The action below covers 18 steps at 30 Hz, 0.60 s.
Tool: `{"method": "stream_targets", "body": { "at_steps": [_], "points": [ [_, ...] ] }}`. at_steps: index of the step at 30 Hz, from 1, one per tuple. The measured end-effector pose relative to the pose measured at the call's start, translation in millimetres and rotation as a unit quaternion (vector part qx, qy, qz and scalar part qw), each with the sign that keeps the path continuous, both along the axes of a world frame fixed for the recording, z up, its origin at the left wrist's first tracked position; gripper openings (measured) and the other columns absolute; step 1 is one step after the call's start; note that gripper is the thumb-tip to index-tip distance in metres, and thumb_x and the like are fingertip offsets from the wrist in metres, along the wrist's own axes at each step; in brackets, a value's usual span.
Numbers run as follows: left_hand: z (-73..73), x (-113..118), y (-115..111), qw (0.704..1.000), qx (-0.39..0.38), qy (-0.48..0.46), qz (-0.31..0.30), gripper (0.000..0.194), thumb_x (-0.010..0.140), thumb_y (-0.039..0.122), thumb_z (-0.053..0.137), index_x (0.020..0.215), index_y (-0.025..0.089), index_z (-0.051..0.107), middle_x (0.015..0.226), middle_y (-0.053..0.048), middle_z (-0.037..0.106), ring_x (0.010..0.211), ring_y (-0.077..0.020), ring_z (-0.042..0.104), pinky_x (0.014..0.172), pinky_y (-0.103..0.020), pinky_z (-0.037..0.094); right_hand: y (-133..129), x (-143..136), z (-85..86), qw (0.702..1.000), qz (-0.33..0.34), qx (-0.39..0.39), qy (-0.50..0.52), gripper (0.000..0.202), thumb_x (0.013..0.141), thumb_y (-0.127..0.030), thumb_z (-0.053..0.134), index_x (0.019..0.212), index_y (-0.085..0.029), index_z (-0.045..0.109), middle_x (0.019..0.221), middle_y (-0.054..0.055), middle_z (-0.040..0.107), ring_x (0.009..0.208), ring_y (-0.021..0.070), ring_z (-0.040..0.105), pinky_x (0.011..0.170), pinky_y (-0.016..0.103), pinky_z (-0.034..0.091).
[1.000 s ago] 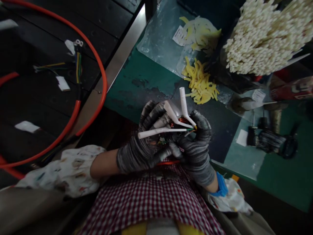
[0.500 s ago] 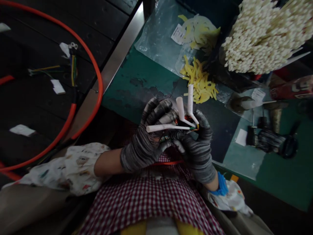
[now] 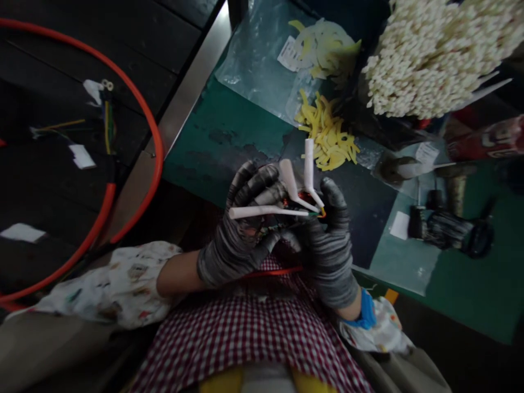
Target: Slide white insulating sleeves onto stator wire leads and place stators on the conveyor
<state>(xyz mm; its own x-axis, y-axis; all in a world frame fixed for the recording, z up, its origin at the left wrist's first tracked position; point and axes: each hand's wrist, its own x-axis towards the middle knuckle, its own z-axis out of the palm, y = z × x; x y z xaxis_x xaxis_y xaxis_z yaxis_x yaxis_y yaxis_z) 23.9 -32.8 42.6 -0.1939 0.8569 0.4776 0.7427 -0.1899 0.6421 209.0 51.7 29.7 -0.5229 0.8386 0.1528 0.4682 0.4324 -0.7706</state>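
Note:
Both hands wear grey striped gloves with dark, worn fingertips. My right hand (image 3: 331, 245) pinches a small bundle of thin coloured wires (image 3: 322, 212) near their bend. Three white tubes stick out from these wires: one tube (image 3: 262, 211) points left across my left hand, while another tube (image 3: 289, 177) and a third tube (image 3: 309, 164) point up. My left hand (image 3: 241, 234) curls around the same wire bundle below the tubes, its fingers partly covering it. Between the palms the exact grip is dark and hard to make out. A piece of orange cable (image 3: 278, 272) crosses my lap beneath the hands.
A green bench (image 3: 192, 147) holds yellow strips (image 3: 327, 134), a plastic bag (image 3: 254, 60), a thick bunch of white sticks (image 3: 442, 60), a red can (image 3: 487, 139), and black-handled tools (image 3: 450, 229). Left of it, a looped orange cable (image 3: 158, 147) with bare wire ends lies over dark boards.
The whole view has shifted slightly, so hands and bench appear a little further left. Both hands keep their hold on the wires, with the tubes in nearly the same arrangement.

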Motion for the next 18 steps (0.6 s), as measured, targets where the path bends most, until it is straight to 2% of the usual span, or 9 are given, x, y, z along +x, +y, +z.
{"method": "stream_targets", "body": {
  "at_steps": [2, 3, 6, 8, 10, 12, 13, 15, 18],
  "points": [
    [-2.7, -2, -4, 1.000, -0.017, -0.003, 0.009, 0.077, 0.107, 0.030, 0.066, 0.177, 0.037, 0.032, 0.164, -0.009, 0.066, 0.169, -0.0345, 0.049, 0.144, -0.069, 0.038, -4, -1, 2.3, 0.999, 0.024, 0.026, -0.017, 0.078, 0.106, -0.027, 0.077, 0.177, -0.036, 0.044, 0.164, 0.013, 0.068, 0.136, 0.0342, 0.077, 0.110, 0.056, 0.070],
    [-4.7, -3, -6, 1.000, -0.022, -0.004, 0.016, 0.078, 0.106, 0.033, 0.067, 0.176, 0.038, 0.033, 0.167, -0.009, 0.063, 0.168, -0.0363, 0.049, 0.142, -0.070, 0.041, -5, 0, 4.7, 0.998, 0.039, 0.049, -0.021, 0.075, 0.104, -0.026, 0.079, 0.173, -0.038, 0.051, 0.167, 0.012, 0.065, 0.138, 0.0347, 0.075, 0.110, 0.058, 0.070],
    [-11.9, -6, -12, 0.999, -0.018, -0.005, 0.051, 0.083, 0.102, 0.038, 0.075, 0.176, 0.036, 0.037, 0.172, -0.011, 0.056, 0.165, -0.0406, 0.051, 0.138, -0.069, 0.048, 6, 14, 16.3, 0.991, 0.078, 0.109, 0.011, 0.038, 0.102, -0.025, 0.079, 0.138, -0.039, 0.078, 0.169, 0.007, 0.060, 0.143, 0.0333, 0.072, 0.112, 0.058, 0.070],
    [-16.1, -6, -14, 0.997, -0.013, -0.008, 0.081, 0.086, 0.099, 0.042, 0.080, 0.176, 0.034, 0.041, 0.171, -0.011, 0.057, 0.162, -0.0410, 0.054, 0.136, -0.067, 0.051, 30, 36, 22.7, 0.989, 0.047, 0.132, 0.046, 0.017, 0.105, -0.025, 0.074, 0.118, -0.033, 0.081, 0.158, 0.008, 0.066, 0.138, 0.0315, 0.074, 0.112, 0.055, 0.069],
    [-18.3, -5, -15, 0.995, -0.010, -0.009, 0.099, 0.087, 0.098, 0.045, 0.082, 0.175, 0.034, 0.043, 0.167, -0.011, 0.061, 0.158, -0.0401, 0.058, 0.135, -0.065, 0.054, 67, 64, 21.7, 0.982, -0.062, 0.176, 0.032, 0.014, 0.106, -0.029, 0.072, 0.118, -0.027, 0.080, 0.140, 0.011, 0.075, 0.133, 0.0321, 0.075, 0.115, 0.056, 0.065],
    [-18.5, -5, -15, 0.995, -0.012, -0.013, 0.102, 0.088, 0.097, 0.046, 0.082, 0.176, 0.034, 0.043, 0.166, -0.010, 0.062, 0.156, -0.0394, 0.060, 0.135, -0.063, 0.055, 110, 94, 10.2, 0.953, -0.178, 0.246, -0.023, 0.019, 0.102, -0.034, 0.077, 0.117, -0.023, 0.081, 0.126, 0.012, 0.079, 0.129, 0.0350, 0.076, 0.116, 0.060, 0.061],
    [-18.1, -5, -15, 0.995, -0.022, -0.017, 0.098, 0.088, 0.099, 0.045, 0.080, 0.176, 0.036, 0.041, 0.168, -0.010, 0.060, 0.158, -0.0391, 0.059, 0.137, -0.062, 0.053, 132, 108, 0.9, 0.942, -0.212, 0.255, -0.050, 0.021, 0.097, -0.037, 0.081, 0.113, -0.022, 0.081, 0.114, 0.010, 0.081, 0.115, 0.0322, 0.079, 0.111, 0.057, 0.063],
    [-17.5, -5, -17, 0.995, -0.036, -0.018, 0.086, 0.087, 0.100, 0.043, 0.079, 0.177, 0.038, 0.038, 0.172, -0.009, 0.056, 0.163, -0.0399, 0.054, 0.141, -0.063, 0.048, 171, 127, -21.7, 0.940, -0.236, 0.235, -0.067, 0.028, 0.090, -0.031, 0.087, 0.116, -0.019, 0.082, 0.109, 0.012, 0.080, 0.098, 0.0297, 0.079, 0.096, 0.055, 0.066],
    [-17.3, -4, -19, 0.996, -0.038, -0.004, 0.084, 0.089, 0.100, 0.041, 0.081, 0.178, 0.037, 0.037, 0.175, -0.009, 0.053, 0.166, -0.0410, 0.049, 0.142, -0.065, 0.046, 215, 138, -53.6, 0.954, -0.222, 0.187, -0.072, 0.028, 0.088, -0.030, 0.090, 0.110, -0.015, 0.082, 0.101, 0.010, 0.080, 0.093, 0.0262, 0.076, 0.092, 0.053, 0.065]
  ]
}}
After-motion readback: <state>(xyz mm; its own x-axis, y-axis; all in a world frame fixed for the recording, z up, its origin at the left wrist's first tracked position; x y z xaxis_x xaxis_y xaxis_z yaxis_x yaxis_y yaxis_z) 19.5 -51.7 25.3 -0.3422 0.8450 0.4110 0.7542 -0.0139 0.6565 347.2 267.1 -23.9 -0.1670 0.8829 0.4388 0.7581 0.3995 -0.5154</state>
